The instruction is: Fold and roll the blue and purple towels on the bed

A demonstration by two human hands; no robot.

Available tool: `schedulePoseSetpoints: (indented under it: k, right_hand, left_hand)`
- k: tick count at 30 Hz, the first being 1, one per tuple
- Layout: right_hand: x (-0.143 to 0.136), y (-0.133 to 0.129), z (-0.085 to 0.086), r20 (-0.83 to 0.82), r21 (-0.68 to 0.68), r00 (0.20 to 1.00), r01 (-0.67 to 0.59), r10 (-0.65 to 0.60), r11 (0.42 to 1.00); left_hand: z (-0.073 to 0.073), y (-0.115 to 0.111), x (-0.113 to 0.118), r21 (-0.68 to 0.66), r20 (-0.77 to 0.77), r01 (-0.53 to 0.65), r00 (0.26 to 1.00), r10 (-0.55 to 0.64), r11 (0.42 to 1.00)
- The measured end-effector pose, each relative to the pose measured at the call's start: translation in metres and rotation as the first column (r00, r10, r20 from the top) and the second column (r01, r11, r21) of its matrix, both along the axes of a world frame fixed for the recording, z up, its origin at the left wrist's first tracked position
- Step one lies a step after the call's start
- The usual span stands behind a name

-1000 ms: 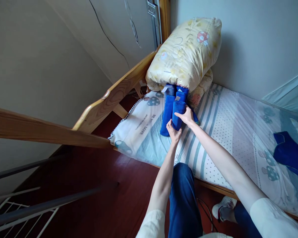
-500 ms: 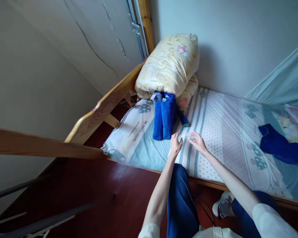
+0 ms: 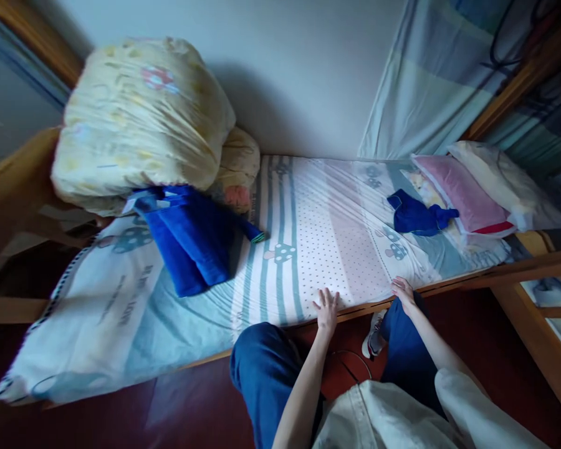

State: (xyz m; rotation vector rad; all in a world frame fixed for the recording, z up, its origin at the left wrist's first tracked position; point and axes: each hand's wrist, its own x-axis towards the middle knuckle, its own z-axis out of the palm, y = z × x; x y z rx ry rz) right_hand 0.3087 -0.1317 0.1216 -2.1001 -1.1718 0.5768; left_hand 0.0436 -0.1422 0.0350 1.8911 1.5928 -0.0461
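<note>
My left hand [image 3: 327, 309] is at the front edge of the bed sheet [image 3: 336, 249], fingers spread, with nothing in it. Further right, my right hand [image 3: 404, 293] is by the same edge above my knee, fingers stretched out and empty. Left of both hands, folded blue clothing [image 3: 191, 246] lies on the bed, its far end against a bulky yellow quilt [image 3: 140, 125]. A second blue garment [image 3: 416, 214] lies crumpled on the sheet, beyond my right hand.
A pink pillow [image 3: 462, 190] and a cream pillow [image 3: 509, 187] rest at the right end. A wooden bed rail [image 3: 533, 268] runs along the front right. Pale curtain cloth [image 3: 402, 93] hangs by the wall. Dark red floor [image 3: 182, 405] is below.
The view has swung right, bringing the pillows in. Both hands have moved away from the folded blue clothing, rightward to the bed's front edge, and are further apart.
</note>
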Motion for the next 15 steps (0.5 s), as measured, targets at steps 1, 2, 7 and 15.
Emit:
schedulePoseSetpoints:
  k: [1,2,7,15]
  right_hand:
    - [0.013,0.002,0.001,-0.033,0.006,0.999,0.027,-0.026,1.000]
    - [0.025,0.007,0.001,-0.099,0.009,0.993,0.062,-0.061,0.998]
    - [0.080,0.054,-0.002,-0.617,-0.020,0.743,0.312,-0.258,0.950]
    - [0.143,0.144,-0.034,-0.863,-0.001,0.458,0.416,-0.211,0.909]
  left_hand:
    - [-0.002,-0.002,0.004,0.026,-0.059,-0.004,0.998,0.005,1.000]
    - [-0.004,-0.002,0.006,0.045,-0.115,0.004,0.993,0.001,0.999]
    - [-0.011,0.005,0.008,0.041,-0.319,0.085,0.945,-0.068,0.996]
    - [-0.042,-0.005,0.006,0.258,-0.356,0.118,0.934,-0.019,0.959]
